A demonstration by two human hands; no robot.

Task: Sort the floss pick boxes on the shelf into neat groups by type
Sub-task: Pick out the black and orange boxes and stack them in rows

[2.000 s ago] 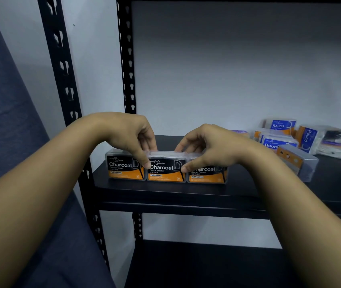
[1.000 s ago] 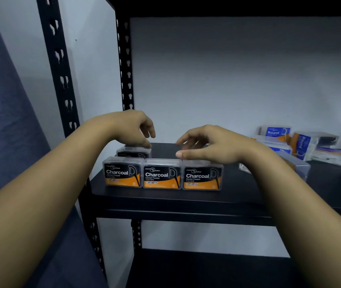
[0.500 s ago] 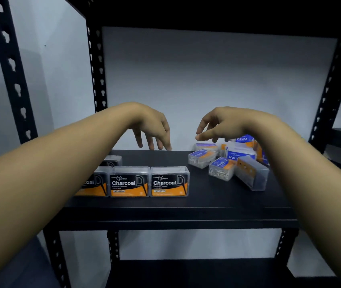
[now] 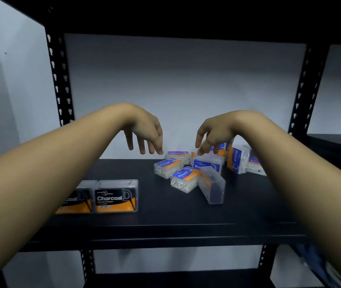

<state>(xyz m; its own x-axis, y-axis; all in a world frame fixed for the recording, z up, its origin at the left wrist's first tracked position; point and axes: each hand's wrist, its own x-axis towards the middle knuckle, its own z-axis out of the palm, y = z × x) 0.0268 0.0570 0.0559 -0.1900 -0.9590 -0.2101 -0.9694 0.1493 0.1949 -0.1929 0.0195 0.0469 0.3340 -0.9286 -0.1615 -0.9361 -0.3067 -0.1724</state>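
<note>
Two bare hands hang above a black metal shelf (image 4: 186, 213), wrists bent and fingers pointing down. The left hand (image 4: 144, 132) hovers over the bare middle of the shelf with its fingers loosely spread, holding nothing and touching nothing. The right hand (image 4: 213, 132) is also loose and holds nothing; its fingertips (image 4: 200, 151) come down just over a jumble of blue-and-orange boxes, though whether they touch one cannot be told. At the front left of the shelf, Charcoal floss pick boxes stand upright in a straight row facing the camera: one Charcoal box (image 4: 116, 196) is fully in view, and a second Charcoal box (image 4: 80, 197) touches its left side, partly hidden behind the left forearm. Well apart from that row, toward the back right, lie the Round floss pick boxes in a loose heap. One Round box (image 4: 168, 167) lies flat at the left of the heap, another Round box (image 4: 184, 179) lies flat in front of it, and a clear box (image 4: 212, 185) rests on its side against that one with its plain face outward. Behind them a blue-labelled box (image 4: 207, 165) stands facing forward, and an upright Round box (image 4: 238, 161) on end sits further right, with more boxes half hidden behind the right forearm. Black perforated uprights (image 4: 58, 80) frame the shelf against a pale wall (image 4: 186, 90).
</note>
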